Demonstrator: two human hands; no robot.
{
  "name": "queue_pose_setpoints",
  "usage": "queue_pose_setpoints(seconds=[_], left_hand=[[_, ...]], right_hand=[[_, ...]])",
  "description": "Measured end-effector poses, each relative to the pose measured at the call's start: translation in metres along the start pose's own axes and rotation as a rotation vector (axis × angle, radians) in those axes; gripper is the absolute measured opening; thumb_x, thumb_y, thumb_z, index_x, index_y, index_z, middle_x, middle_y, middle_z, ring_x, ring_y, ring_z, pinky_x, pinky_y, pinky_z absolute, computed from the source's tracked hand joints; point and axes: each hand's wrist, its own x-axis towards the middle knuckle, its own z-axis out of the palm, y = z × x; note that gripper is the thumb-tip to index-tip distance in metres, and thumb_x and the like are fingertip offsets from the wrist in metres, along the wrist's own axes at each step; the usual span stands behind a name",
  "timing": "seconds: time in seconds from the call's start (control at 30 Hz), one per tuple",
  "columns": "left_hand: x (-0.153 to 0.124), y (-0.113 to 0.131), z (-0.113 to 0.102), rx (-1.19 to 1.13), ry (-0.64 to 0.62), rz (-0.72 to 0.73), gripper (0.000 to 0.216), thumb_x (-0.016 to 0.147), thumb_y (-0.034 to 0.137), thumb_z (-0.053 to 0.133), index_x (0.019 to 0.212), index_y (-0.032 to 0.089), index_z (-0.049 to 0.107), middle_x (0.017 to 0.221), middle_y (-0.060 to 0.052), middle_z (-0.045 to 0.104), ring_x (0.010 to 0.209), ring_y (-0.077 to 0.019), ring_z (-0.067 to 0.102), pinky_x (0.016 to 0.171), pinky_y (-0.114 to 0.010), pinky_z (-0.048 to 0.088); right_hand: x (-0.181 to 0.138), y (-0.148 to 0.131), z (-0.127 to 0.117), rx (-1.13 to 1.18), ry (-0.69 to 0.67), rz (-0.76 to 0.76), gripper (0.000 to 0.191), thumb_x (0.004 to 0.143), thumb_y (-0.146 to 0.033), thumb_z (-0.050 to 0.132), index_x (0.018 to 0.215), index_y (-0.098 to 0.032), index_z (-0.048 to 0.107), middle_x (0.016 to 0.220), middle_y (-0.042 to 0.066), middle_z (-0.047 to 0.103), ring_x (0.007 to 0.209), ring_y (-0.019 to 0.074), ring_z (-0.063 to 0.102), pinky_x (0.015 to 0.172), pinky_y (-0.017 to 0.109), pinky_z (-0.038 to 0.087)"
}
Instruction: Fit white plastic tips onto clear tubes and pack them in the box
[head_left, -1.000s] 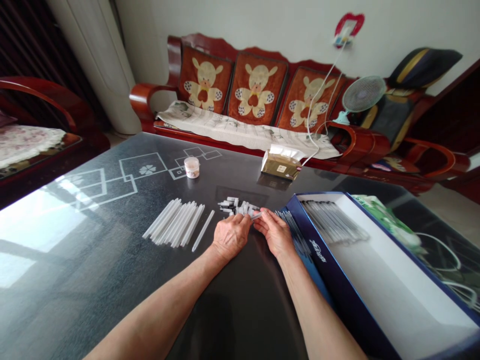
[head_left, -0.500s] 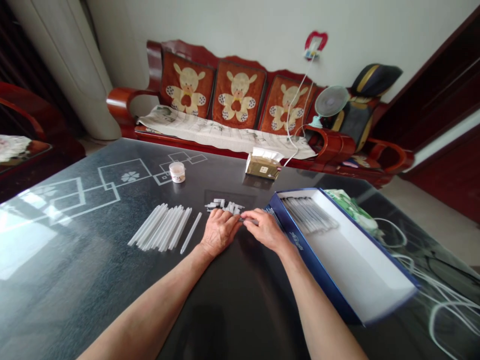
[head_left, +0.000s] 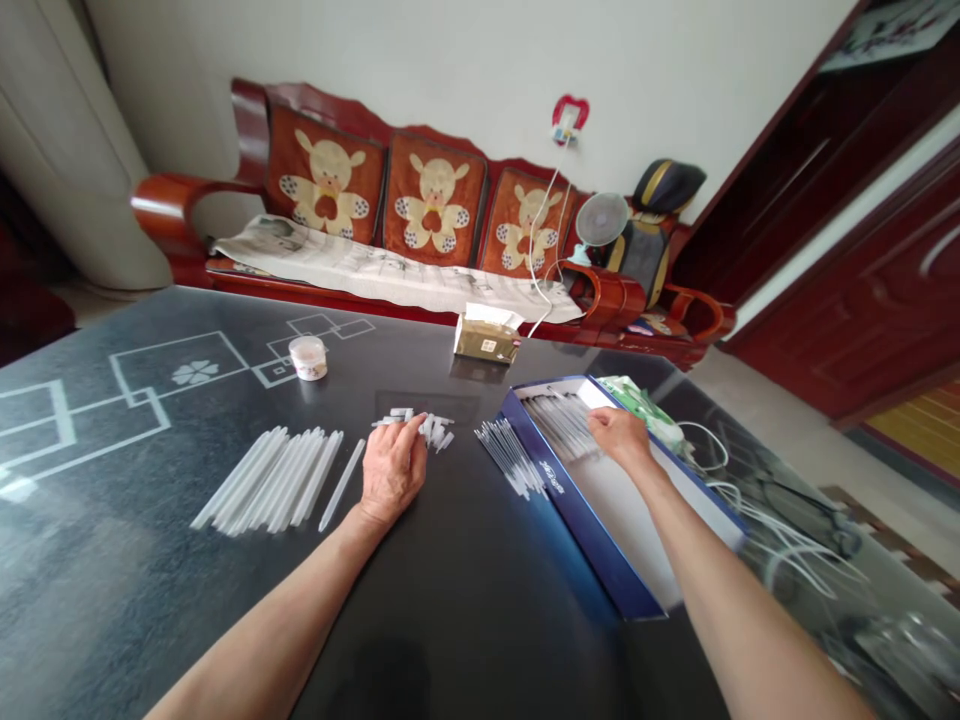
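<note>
My left hand point(head_left: 394, 468) is at the near edge of a pile of small white plastic pieces point(head_left: 436, 430), its fingers curled down and their tips hidden. My right hand point(head_left: 619, 436) reaches into a blue box point(head_left: 577, 510) with a white inside, thumb and fingers closed on a pen at the right end of a row of clear pens point(head_left: 556, 422). My fingers hide most of that pen. Left of my left hand lie a single clear tube point(head_left: 342, 486) and a group of similar tubes point(head_left: 271, 482). Thin pen refills point(head_left: 513, 460) lie against the box's left side.
A small lidded tub point(head_left: 308, 358) and a tissue box point(head_left: 487, 336) stand farther back on the dark table point(head_left: 450, 600). Beyond the blue box are a green-and-white packet point(head_left: 637, 402) and white cables point(head_left: 787, 545). A wooden sofa point(head_left: 180, 215) is behind the table.
My right hand has left my left hand's side and moved right into the box. My left hand stays by the small pieces. The view has turned right.
</note>
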Motion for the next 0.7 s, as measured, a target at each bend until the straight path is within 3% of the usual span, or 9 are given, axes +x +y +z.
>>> queue_pose_setpoints(seconds=[0.2,0.4,0.57,0.7], left_hand=[[-0.003,-0.001,0.001,0.048,-0.06,0.0,0.027,0.091,0.016,0.043,0.108,0.017,0.064,0.075,-0.005,0.062,0.075,-0.0199,0.055,0.075,-0.032,0.043],[-0.002,0.004,-0.002,0.103,-0.207,-0.023,0.027,0.092,0.019,0.042,0.105,0.019,0.067,0.075,-0.005,0.062,0.078,-0.0198,0.056,0.077,-0.032,0.041],[0.002,0.015,-0.011,0.192,-0.412,-0.01,0.03,0.093,0.021,0.041,0.112,0.021,0.065,0.084,-0.007,0.064,0.085,-0.022,0.056,0.08,-0.034,0.041],[0.013,0.013,-0.04,0.343,-0.534,-0.152,0.03,0.095,0.024,0.038,0.108,0.02,0.065,0.095,-0.009,0.063,0.092,-0.0235,0.058,0.082,-0.034,0.044]], right_hand=[[0.009,0.004,0.022,-0.128,-0.101,0.047,0.024,0.08,-0.022,0.053,0.085,-0.017,0.076,0.082,0.011,0.072,0.075,0.0209,0.063,0.066,0.029,0.041],[0.011,-0.008,0.015,-0.128,-0.059,-0.006,0.032,0.082,-0.026,0.051,0.102,-0.015,0.073,0.1,0.015,0.07,0.088,0.0261,0.064,0.076,0.034,0.045],[-0.028,-0.068,0.008,0.193,0.185,-0.381,0.024,0.081,-0.024,0.051,0.092,-0.018,0.072,0.088,0.008,0.07,0.077,0.0201,0.064,0.077,0.031,0.047],[-0.089,-0.13,0.033,0.451,0.122,-0.618,0.022,0.085,-0.02,0.049,0.092,-0.02,0.07,0.088,0.006,0.069,0.078,0.017,0.064,0.077,0.027,0.048]])
